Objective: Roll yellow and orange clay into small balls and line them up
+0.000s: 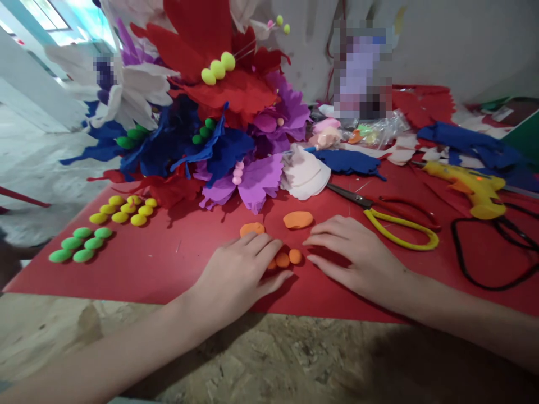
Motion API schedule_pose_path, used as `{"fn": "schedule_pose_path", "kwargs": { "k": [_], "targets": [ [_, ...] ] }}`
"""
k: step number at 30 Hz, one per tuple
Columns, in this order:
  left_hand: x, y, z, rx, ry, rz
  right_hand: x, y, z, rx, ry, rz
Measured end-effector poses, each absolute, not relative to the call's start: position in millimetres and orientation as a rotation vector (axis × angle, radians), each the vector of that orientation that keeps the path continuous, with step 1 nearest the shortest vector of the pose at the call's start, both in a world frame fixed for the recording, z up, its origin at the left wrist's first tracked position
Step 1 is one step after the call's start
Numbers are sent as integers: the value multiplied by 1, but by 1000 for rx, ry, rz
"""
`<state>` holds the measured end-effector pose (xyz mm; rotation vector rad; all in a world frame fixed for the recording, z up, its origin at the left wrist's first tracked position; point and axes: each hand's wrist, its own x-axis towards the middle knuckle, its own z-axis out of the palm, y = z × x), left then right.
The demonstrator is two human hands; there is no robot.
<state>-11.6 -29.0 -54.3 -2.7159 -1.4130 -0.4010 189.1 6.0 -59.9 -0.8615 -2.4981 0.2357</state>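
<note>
On the red sheet, a short row of small orange clay balls lies between my hands. My left hand rests over the left end of this row, thumb and fingers apart, and partly hides it. A flattened orange clay piece shows just behind its fingers. Beyond the row lies a second orange clay piece. To the right, my right hand is open, fingers and thumb spread near the last ball, with nothing between them.
Yellow clay ovals and green clay ovals sit in rows at left. Fabric flowers crowd the back left. Red-and-yellow-handled scissors, a yellow glue gun with its black cord, and blue fabric pieces lie at right.
</note>
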Motion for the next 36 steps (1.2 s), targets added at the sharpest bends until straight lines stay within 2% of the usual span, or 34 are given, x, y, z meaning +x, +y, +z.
{"fn": "schedule_pose_path", "kwargs": {
  "k": [9, 27, 32, 36],
  "targets": [
    [1, -20, -52, -2650, -1327, -273, 195, 8, -71, -869, -2306, 156],
    [0, -18, -58, -2714, -1200, -460, 196, 9, -72, -851, -2296, 234],
    [-11, -31, -43, -2784, -1424, -724, 198, 9, -73, -836, -2313, 249],
    [-46, -41, -26, -2585, -1693, -672, 197, 9, -73, -845, -2311, 249]
  ]
}}
